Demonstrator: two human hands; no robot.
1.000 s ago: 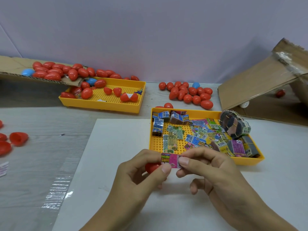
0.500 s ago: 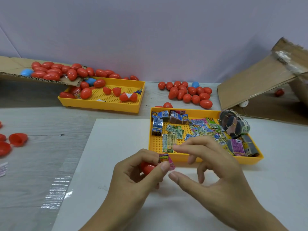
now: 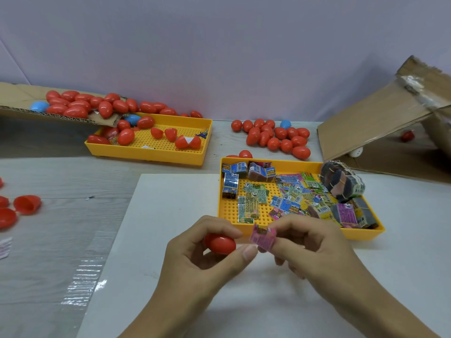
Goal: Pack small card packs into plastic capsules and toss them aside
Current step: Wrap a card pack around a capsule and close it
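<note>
Both hands (image 3: 256,254) hold red capsule (image 3: 220,243), pink pack (image 3: 263,240).

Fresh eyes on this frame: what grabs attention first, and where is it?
Front and centre, over the white board, the left hand grips a red capsule while the right hand pinches a pink card pack beside it. Just behind sits a yellow tray littered with colourful packs. Red capsules spill from a cardboard flap at back left into a second yellow tray.
</note>
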